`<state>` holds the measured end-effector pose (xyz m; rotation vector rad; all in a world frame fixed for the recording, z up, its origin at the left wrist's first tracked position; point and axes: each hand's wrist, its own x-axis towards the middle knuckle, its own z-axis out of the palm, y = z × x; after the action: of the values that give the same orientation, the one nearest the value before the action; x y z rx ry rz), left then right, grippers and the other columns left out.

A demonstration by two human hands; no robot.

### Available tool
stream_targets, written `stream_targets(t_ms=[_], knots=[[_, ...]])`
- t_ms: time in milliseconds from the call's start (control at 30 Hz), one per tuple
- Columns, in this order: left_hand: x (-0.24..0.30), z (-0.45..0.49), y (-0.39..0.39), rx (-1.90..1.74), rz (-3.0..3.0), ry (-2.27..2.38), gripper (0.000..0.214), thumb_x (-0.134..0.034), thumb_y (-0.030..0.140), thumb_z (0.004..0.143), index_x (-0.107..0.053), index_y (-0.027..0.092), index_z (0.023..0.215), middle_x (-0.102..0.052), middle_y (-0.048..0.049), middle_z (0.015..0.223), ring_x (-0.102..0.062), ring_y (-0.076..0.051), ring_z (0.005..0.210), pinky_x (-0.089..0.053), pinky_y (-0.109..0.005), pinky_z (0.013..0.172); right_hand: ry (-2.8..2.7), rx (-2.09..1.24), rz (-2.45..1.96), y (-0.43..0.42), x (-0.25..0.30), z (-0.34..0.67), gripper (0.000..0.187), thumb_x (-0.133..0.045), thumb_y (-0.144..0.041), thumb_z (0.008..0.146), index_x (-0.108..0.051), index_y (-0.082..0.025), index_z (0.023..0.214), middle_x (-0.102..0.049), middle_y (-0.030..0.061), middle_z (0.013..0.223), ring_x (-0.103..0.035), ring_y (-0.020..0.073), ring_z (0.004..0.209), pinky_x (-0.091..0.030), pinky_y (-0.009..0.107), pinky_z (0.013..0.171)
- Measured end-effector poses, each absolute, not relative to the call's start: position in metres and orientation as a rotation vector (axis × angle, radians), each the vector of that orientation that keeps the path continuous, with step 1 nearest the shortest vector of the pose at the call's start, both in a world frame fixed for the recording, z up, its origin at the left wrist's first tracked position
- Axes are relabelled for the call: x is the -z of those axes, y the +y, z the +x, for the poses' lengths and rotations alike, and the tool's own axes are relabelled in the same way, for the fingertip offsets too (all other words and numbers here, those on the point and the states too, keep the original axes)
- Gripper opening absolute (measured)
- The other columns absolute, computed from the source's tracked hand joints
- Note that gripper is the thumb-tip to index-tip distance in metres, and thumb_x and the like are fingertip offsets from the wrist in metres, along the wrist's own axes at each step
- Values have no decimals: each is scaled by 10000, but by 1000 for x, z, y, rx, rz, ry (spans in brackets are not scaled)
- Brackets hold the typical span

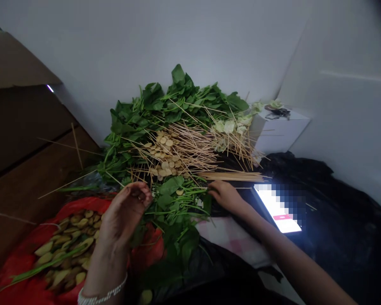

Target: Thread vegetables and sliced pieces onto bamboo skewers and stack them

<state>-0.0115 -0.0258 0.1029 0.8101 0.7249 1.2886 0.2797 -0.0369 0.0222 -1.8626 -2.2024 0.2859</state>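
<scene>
2 hands (125, 214) (225, 197), 1 phone (277, 207), 1 wht box (281, 131)

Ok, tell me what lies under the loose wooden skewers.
Green leafy stems show through the wooden skewers; a black plastic sheet shows at right. Whatever lies deeper is covered.

No words, labels or numbers can be read; the screen of the smartphone (277, 208) is pixelated, showing only a pinkish-red bar.
</scene>
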Motion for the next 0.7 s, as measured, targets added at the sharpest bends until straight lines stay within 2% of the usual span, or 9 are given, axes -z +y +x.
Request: stream_targets(t_ms=[100,200,300,367,433,533,600,700], knots=[[-125,-11,-21,-1301,790,615,211,-690,438,721,-721,230,740,-641,-17,694,-576,-144,659,-532,-261,579,-2153,-213,-2036,-17,-16,307,199,-496,-207,947,-648,-123,1044,-653,124,1070,-589,211,1044,-442,337,898],[-148,-14,-16,-1422,740,479,279,-588,564,794,-706,317,737,-631,10,630,-556,-141,593,-507,-256,532,-2153,-156,-2145,1,-10,324,238,-562,-306,933,-622,-131,1083,-628,94,1121,-602,212,1018,-488,411,885],[-165,-13,-5,-1637,828,327,202,-548,514,865,-710,403,818,-661,48,611,-580,-131,604,-480,-223,539,-2197,-120,-2168,11,-7,329,300,-587,-346,921,-595,-149,1147,-606,89,1169,-609,208,1006,-514,416,865],[-172,-7,7,-1597,995,310,293,-551,579,834,-723,350,775,-684,32,621,-606,-146,632,-486,-246,574,-2241,-105,-2138,12,-8,329,288,-580,-342,926,-599,-152,1142,-606,90,1171,-606,208,1012,-511,416,870],[-176,2,18,-1308,1243,498,474,-602,654,747,-734,201,696,-713,-68,664,-632,-210,656,-512,-325,612,-2297,-110,-2076,9,-10,326,267,-571,-345,930,-608,-153,1112,-616,78,1146,-605,205,1007,-505,423,872],[-181,10,30,-1229,1204,466,425,-602,622,771,-722,221,699,-714,-67,667,-634,-228,689,-505,-349,624,-2387,-156,-1960,1,-9,320,174,-575,-274,918,-641,-154,1025,-650,59,1048,-610,194,974,-486,374,860],[-185,8,33,-1402,1047,236,310,-596,557,815,-701,278,732,-698,9,623,-622,-184,688,-480,-294,607,-2422,-176,-1903,-3,-5,315,141,-564,-185,893,-661,-158,991,-664,73,1017,-609,193,970,-457,318,849],[-188,-3,34,-1665,876,75,67,-626,385,857,-670,336,871,-711,61,664,-634,-148,836,-446,-236,619,-2429,-154,-1865,-8,2,310,205,-496,-100,879,-664,-142,988,-661,118,1038,-601,205,977,-417,291,837]])
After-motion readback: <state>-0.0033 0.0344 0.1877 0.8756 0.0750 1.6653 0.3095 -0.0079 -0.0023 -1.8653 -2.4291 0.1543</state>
